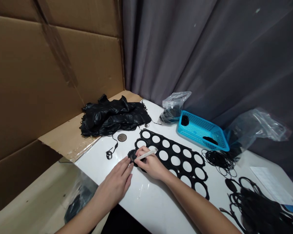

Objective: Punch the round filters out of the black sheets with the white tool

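on the desk (150,208), the black sheet (170,151) shows bare white through its visible round holes, so most of it looks done, with the dark round (132,155) at its near left corner, under the fingertips, apparently the bit unfinished. the heap (114,115) behind may be more work, but can't tell whether it's pending or finished. right hand (152,165) has fingers closed round the white tool (146,154), tip end at the round; left hand (116,182) has fingers extended together, steadying its edge, gripping nothing clearly visible.
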The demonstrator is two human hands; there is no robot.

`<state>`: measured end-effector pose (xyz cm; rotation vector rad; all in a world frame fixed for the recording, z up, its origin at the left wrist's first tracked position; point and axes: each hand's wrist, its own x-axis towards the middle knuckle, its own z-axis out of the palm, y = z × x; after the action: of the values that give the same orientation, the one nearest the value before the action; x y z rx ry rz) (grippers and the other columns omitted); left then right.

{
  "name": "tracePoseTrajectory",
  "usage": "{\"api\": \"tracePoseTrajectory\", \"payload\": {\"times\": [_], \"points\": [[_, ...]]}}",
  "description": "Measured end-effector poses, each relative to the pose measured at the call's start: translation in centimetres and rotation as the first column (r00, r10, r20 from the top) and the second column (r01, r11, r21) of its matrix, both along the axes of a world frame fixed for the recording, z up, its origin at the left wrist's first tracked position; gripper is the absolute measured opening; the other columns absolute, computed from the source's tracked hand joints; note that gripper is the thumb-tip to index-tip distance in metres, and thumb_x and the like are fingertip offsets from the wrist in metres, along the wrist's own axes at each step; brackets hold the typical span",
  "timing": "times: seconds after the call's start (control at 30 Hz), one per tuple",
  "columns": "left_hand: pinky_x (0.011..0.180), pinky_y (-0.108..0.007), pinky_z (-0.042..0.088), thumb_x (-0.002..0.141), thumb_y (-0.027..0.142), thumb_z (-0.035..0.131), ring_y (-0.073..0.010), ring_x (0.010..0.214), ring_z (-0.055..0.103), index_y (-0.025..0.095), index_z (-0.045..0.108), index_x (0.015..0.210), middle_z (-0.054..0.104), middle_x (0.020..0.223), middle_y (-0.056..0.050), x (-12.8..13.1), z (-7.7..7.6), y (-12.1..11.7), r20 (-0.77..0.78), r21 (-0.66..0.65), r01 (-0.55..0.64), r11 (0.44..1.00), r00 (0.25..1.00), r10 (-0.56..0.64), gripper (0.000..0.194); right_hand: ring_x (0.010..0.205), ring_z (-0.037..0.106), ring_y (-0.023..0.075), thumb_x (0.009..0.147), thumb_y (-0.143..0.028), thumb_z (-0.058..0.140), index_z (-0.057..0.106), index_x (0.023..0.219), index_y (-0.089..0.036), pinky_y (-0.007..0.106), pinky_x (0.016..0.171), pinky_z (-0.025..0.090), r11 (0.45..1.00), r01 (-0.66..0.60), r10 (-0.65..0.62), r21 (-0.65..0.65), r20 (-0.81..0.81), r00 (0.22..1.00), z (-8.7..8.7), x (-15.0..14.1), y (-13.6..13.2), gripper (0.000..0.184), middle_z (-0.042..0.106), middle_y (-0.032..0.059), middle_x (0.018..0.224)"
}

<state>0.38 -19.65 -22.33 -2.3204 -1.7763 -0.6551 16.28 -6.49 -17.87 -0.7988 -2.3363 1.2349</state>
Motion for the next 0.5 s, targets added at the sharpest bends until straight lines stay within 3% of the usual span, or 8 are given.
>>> {"api": "tracePoseTrajectory", "payload": {"times": [0.33, 0.5], "points": [[0.107, -0.044, 0.049, 0.1, 0.017, 0.043, -0.029, 0.133, 0.051, 0.008, 0.057, 0.132, 0.06, 0.135, -0.017, 0.1, 0.3, 0.2, -0.018, 0.005, 0.009, 1.0, 1.0, -0.009, 0.035, 0.099, 0.053, 0.0208, 0.093, -0.011, 0.052, 0.054, 0.082, -0.021, 0.035, 0.088, 0.047, 0.982, 0.042, -0.053, 0.187, 0.055, 0.997, -0.7, -0.2, -1.8, 0.014, 0.056, 0.0054, 0.104], [0.106, -0.044, 0.05, 0.099, 0.017, 0.042, -0.0292, 0.131, 0.053, 0.009, 0.058, 0.126, 0.062, 0.131, -0.017, 0.0, 0.6, 0.4, -0.019, -0.001, 0.017, 1.0, 1.0, -0.017, 0.033, 0.095, 0.052, 0.0246, 0.087, 0.0, 0.045, 0.057, 0.096, -0.019, 0.038, 0.083, 0.046, 0.912, 0.016, -0.084, 0.411, 0.149, 0.985, -1.4, -1.4, -3.0, 0.025, 0.061, 0.0101, 0.105]]}}
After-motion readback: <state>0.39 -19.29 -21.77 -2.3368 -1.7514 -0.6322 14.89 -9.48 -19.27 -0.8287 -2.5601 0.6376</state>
